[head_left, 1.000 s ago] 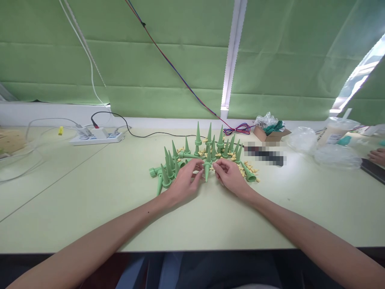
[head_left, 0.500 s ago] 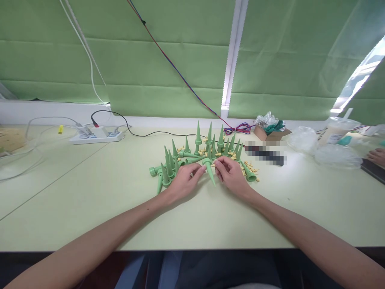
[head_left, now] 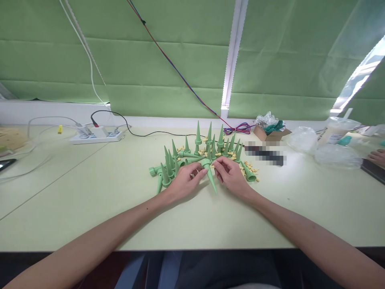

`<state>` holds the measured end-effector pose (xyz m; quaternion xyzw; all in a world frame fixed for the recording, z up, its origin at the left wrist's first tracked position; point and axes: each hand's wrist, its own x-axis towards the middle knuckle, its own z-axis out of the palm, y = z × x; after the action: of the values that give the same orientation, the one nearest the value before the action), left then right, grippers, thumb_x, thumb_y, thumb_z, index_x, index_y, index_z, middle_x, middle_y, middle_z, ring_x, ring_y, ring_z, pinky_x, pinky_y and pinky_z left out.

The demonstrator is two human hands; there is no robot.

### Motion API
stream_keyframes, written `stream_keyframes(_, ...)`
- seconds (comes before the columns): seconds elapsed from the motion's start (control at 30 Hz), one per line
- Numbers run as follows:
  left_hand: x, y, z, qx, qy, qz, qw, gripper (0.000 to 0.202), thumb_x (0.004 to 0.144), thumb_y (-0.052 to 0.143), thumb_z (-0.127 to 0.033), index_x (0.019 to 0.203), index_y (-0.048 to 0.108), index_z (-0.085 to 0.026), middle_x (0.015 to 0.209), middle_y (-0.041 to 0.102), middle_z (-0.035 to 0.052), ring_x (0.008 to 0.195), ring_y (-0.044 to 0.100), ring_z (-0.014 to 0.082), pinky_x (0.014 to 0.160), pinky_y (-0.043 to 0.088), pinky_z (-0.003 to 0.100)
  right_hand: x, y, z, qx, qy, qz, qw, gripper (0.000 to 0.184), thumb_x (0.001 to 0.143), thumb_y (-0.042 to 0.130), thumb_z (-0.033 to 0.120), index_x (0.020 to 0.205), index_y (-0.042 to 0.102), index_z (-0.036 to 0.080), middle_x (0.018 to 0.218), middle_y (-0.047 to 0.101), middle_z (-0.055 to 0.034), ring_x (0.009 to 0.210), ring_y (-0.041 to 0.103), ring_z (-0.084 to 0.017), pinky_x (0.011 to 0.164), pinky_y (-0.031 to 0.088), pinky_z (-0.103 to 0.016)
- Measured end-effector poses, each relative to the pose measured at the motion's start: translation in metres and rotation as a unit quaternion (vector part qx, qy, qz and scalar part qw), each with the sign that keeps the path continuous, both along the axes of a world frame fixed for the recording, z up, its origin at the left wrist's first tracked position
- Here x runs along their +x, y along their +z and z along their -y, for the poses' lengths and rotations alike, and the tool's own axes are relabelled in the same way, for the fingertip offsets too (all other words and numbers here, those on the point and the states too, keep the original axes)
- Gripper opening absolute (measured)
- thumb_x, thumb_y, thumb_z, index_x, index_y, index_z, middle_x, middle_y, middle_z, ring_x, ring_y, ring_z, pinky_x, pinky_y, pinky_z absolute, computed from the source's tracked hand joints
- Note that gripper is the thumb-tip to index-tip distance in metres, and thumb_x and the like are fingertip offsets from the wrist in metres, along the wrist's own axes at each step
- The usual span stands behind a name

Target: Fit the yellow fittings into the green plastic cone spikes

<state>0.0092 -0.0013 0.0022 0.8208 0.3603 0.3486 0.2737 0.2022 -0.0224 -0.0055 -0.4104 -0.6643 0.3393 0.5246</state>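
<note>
My left hand is closed on the wide collar of a green plastic watering spike, whose point tilts down towards me. On the other side, my right hand pinches a small yellow valve piece against the collar; the fingers partly cover it. Just behind both hands, several green spikes stand on their collars, points up. Others lie on their sides, such as a hollow one by my right hand. Small yellow pieces are scattered among them.
A white power strip with plugs sits at the back left. Towards the back right are a cardboard box, a blurred dark object, plastic bags and a drink cup. Another person's hand shows at the right edge.
The held spike has tipped slightly, its point now lower and nearer me. My hands have barely moved. At the far left, a dark phone-like object has appeared and a cable has shifted.
</note>
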Motion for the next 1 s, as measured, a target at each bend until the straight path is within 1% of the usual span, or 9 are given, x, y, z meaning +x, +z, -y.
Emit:
stream_keyframes(0.27,-0.0007,0.0011,0.0014,0.002,0.007,0.006,1.000,0.034,0.097,0.049,-0.046,0.076,0.048,-0.019,0.072,0.052,0.0004,0.063,0.055,0.0133,0.052,0.049,0.023,-0.0006,0.0009,0.0009,0.019,-0.013,0.011,1.000,0.034,0.097,0.052,0.049,0.078,0.054,0.021,0.060,0.050,0.0032,0.049,0.046,-0.012,0.051,0.038,-0.027)
stream_keyframes(0.37,-0.0011,0.0022,0.0025,0.007,0.008,0.010,1.000,0.033,0.096,0.050,-0.046,0.078,0.049,-0.018,0.074,0.053,0.0007,0.064,0.055,0.0129,0.051,0.049,0.022,-0.0012,0.0016,0.0020,0.022,-0.015,0.010,1.000,0.034,0.097,0.052,0.049,0.079,0.054,0.021,0.060,0.050,0.0035,0.049,0.045,-0.012,0.051,0.038,-0.027)
stream_keyframes(0.5,-0.0013,0.0032,0.0035,0.034,0.009,0.016,0.999,0.032,0.095,0.053,-0.045,0.080,0.052,-0.017,0.076,0.054,0.0016,0.064,0.054,0.0122,0.050,0.049,0.022,-0.0009,0.0023,0.0035,0.025,-0.014,0.011,1.000,0.034,0.097,0.052,0.050,0.079,0.055,0.021,0.060,0.050,0.0035,0.049,0.045,-0.011,0.050,0.037,-0.027)
stream_keyframes(0.7,-0.0023,0.0011,0.0038,0.073,0.002,0.033,0.997,0.026,0.094,0.058,-0.043,0.093,0.060,-0.017,0.081,0.058,0.0032,0.066,0.056,0.0122,0.051,0.052,0.021,-0.0003,0.0024,0.0043,0.034,-0.014,0.020,0.999,0.033,0.098,0.051,0.048,0.080,0.055,0.021,0.061,0.050,0.0030,0.049,0.044,-0.011,0.050,0.037,-0.027)
stream_keyframes(0.8,-0.0027,0.0006,0.0042,0.095,0.002,0.033,0.995,0.023,0.093,0.059,-0.040,0.096,0.061,-0.017,0.081,0.059,0.0031,0.067,0.057,0.0124,0.050,0.051,0.020,-0.0010,0.0024,0.0046,0.032,-0.014,0.017,0.999,0.033,0.098,0.051,0.049,0.082,0.056,0.021,0.062,0.051,0.0026,0.049,0.045,-0.011,0.050,0.037,-0.026)
stream_keyframes(1.0,-0.0032,0.0007,0.0043,0.138,-0.002,0.034,0.990,0.020,0.093,0.060,-0.035,0.104,0.061,-0.018,0.079,0.059,0.0020,0.062,0.056,0.0111,0.049,0.050,0.020,-0.0012,0.0025,0.0052,0.030,-0.017,0.013,0.999,0.033,0.097,0.051,0.051,0.088,0.059,0.020,0.067,0.056,0.0006,0.050,0.046,-0.011,0.049,0.038,-0.026)
